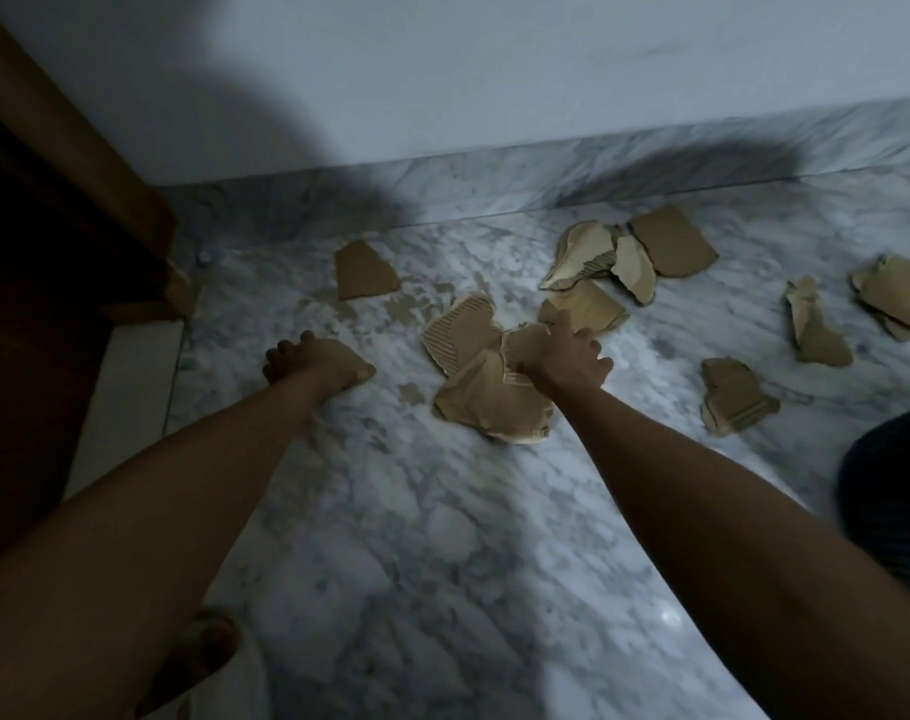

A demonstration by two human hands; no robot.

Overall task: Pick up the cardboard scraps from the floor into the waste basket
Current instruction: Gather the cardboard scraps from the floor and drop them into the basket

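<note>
Several torn brown cardboard scraps lie on the marble floor [442, 511]. My right hand [567, 356] is shut on the edge of a cardboard scrap [520, 345] on top of a small pile [484, 402]. A ribbed scrap [458, 330] lies just left of it. My left hand [318, 363] rests on the floor to the left with its fingers curled, and I see nothing in it. One single scrap [364, 272] lies beyond that hand. More scraps sit near the wall [671, 241] and to the right [736, 394]. No waste basket is clearly in view.
A dark wooden door frame [79, 226] fills the left side. The wall and marble skirting [650, 168] run along the back. A dark ribbed shape [894, 501] cuts in at the right edge; I cannot tell what it is. A bare foot [198, 652] shows at the bottom left.
</note>
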